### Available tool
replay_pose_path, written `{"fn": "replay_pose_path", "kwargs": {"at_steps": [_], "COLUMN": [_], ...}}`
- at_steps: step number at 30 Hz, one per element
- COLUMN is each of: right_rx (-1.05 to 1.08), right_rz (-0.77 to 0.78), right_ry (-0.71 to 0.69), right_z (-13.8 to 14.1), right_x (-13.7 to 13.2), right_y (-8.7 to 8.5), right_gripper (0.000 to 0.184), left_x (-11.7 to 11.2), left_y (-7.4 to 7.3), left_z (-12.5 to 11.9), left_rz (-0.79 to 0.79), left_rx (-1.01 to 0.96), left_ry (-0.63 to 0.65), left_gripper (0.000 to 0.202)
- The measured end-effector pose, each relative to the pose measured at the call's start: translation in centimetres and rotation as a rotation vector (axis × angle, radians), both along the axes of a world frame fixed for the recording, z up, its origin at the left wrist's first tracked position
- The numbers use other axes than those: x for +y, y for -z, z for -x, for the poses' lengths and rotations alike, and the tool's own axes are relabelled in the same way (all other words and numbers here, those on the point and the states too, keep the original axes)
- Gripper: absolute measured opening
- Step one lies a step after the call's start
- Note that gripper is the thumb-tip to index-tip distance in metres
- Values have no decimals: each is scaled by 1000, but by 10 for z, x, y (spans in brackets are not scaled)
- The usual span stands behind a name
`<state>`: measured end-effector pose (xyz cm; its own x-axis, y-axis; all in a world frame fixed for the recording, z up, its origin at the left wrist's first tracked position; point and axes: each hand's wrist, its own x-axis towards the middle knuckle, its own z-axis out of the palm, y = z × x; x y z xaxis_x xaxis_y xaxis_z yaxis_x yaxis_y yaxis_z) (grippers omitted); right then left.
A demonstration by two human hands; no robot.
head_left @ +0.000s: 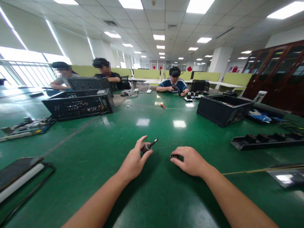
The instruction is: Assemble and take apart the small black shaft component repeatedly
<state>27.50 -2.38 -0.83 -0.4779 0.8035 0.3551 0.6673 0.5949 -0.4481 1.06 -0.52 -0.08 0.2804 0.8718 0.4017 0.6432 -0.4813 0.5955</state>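
My left hand [135, 156] is closed round a dark screwdriver-like tool [147, 148]. The tool's thin dark shaft with a pale tip points up and to the right, and part of its body is hidden in the palm. A short way to the right, my right hand [189, 160] pinches a small dark piece [175, 156] between thumb and fingers. Little of that piece shows, so its kind is unclear. Both hands are just above the green tabletop [154, 186], apart from each other.
Open black computer cases [78, 103] stand at the left, and another black case [220, 110] at the right. An orange-handled screwdriver [162, 106] lies farther back. At the right is a long black tray [268, 141]; at the left, a circuit board [28, 126]. Three people sit across the table.
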Motion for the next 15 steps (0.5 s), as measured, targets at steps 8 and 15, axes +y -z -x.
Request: {"fn": "replay_pose_path", "kwargs": {"at_steps": [8,15], "right_rx": [-8,6], "right_rz": [-12,-19], "right_ry": [-2,-23], "right_z": [3,7], "right_x": [-2,-2], "right_y": [-2,0], "right_gripper": [21,22], "left_x": [-13,-39], "left_y": [-3,21], "left_z": [97,193], "left_rz": [26,71], "left_rx": [172,158], "left_ry": [-223,-427], "left_gripper": [42,38]}}
